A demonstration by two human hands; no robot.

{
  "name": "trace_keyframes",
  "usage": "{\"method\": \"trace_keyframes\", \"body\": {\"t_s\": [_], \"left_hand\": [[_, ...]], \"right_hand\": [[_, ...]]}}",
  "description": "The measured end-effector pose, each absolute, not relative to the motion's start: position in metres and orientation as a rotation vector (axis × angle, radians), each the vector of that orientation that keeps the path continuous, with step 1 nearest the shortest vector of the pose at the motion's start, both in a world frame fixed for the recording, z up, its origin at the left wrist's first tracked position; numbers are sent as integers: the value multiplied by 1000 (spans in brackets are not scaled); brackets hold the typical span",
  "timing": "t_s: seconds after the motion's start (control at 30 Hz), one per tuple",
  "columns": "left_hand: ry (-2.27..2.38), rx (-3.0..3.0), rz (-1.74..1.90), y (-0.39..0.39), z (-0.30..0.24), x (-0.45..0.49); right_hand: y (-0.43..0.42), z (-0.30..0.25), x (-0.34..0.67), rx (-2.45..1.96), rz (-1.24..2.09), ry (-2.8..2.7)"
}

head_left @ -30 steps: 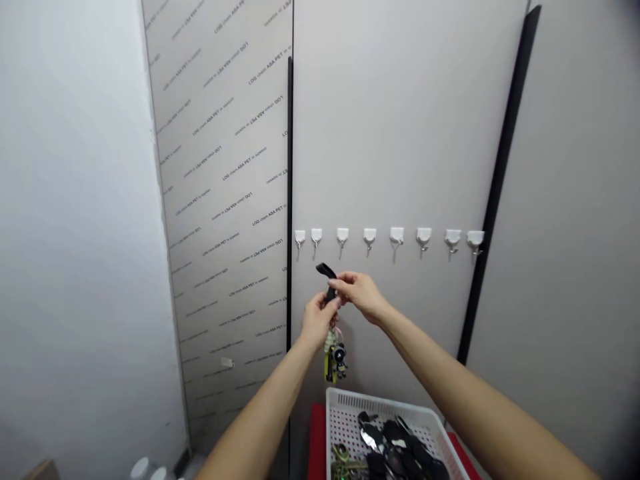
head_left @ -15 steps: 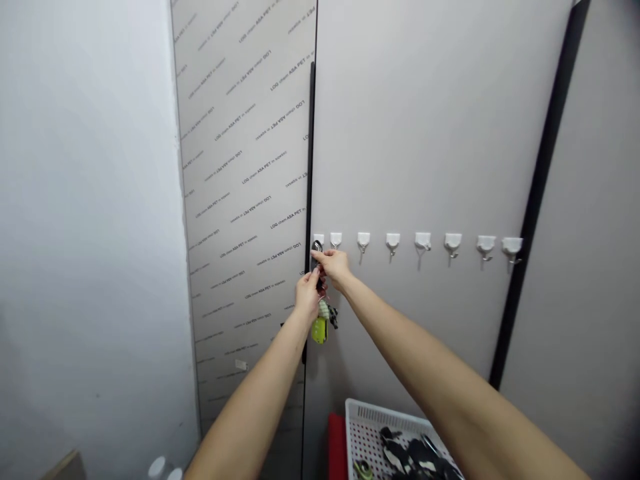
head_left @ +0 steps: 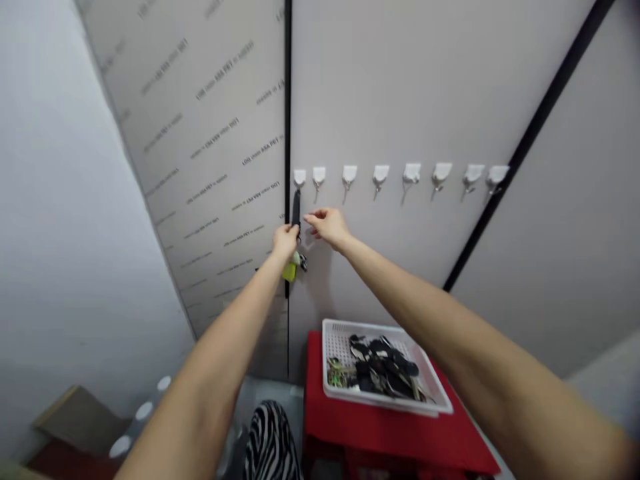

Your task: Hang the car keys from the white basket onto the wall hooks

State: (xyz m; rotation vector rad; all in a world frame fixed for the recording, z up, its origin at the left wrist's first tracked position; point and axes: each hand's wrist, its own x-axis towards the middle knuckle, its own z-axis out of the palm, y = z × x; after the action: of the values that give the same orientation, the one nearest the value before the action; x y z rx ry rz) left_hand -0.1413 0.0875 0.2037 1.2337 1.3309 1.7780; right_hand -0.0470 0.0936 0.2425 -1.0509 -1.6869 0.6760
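**Head view, looking forward and down.** A row of eight white stick-on hooks [head_left: 381, 176] crosses a pale grey wall panel [head_left: 400, 87] from left to right, each with a small metal hook below its white pad. A bunch of keys [head_left: 295, 257] hangs at the left end of the row: its black strap [head_left: 296, 210] runs straight up to the leftmost hook, and a yellow-green tag [head_left: 289, 271] and small charms sit at its lower end.

The left hand [head_left: 285, 241] is closed around the lower part of the strap, just above the tag, with the charms showing below it. The right hand [head_left: 326, 227] is open, fingers extended toward the strap, near the bunch but not touching it. Both bare forearms reach up from the lower edge of the view.

Below the hooks, a white plastic basket [head_left: 336, 340] with perforated sides stands on a red table [head_left: 390, 440]. It holds a heap of mostly black keys [head_left: 383, 367], with a greenish bunch [head_left: 338, 373] at its left end.

A black strip [head_left: 288, 67] marks the panel joint left of the hooks, beside a panel with printed lettering [head_left: 215, 133]. Zebra-striped cloth [head_left: 270, 443] shows at the bottom edge.
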Motion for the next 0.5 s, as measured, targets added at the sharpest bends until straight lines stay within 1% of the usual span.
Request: {"method": "trace_keyframes", "body": {"t_s": [0.1, 0.27, 0.37, 0.43, 0.5], "left_hand": [[1460, 1330, 1804, 88, 196, -148], [1614, 1361, 1958, 67, 177, -153], [1610, 1405, 1968, 47, 157, -142], [1590, 1464, 1835, 34, 137, -127], [1588, 1573, 1617, 22, 114, -109]], "right_hand": [[77, 213, -9, -1088, 783, -1790], [50, 139, 60, -1331, 940, -1970], [36, 102, 86, -1431, 867, -2144], [28, 85, 95, -1472, 742, -2265], [22, 73, 100, -1507, 609, -2354]]}}
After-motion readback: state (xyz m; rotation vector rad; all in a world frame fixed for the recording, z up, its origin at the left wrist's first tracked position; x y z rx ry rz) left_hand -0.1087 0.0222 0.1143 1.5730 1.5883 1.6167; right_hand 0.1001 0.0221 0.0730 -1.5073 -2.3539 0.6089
